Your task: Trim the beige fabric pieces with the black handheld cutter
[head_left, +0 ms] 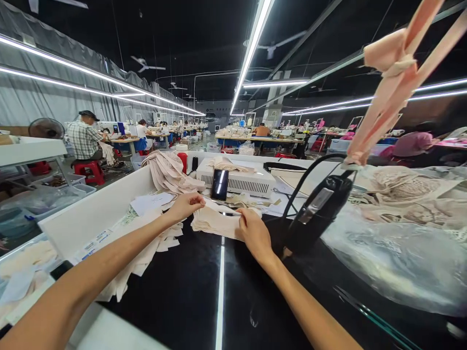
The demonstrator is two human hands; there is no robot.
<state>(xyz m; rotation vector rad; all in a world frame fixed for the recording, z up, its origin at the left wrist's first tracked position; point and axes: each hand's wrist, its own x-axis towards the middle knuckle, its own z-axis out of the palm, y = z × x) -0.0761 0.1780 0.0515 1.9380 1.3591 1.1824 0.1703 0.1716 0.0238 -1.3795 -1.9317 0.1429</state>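
Head view: left hand and right hand each grip clamped on the flat, pale-beige fabric piece, long axis between them, nearside of the black rectangular smartphone.

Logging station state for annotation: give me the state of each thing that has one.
Left hand: fingertips pinched at cloth piece
Right hand: pinching its other end
Phone: propped up, screen dark bar a reflection
Pink strip: knotted, hanging
Black device: tilted, at the strip's lower end
Plastic bag: lying crumpled
Tube light: lit
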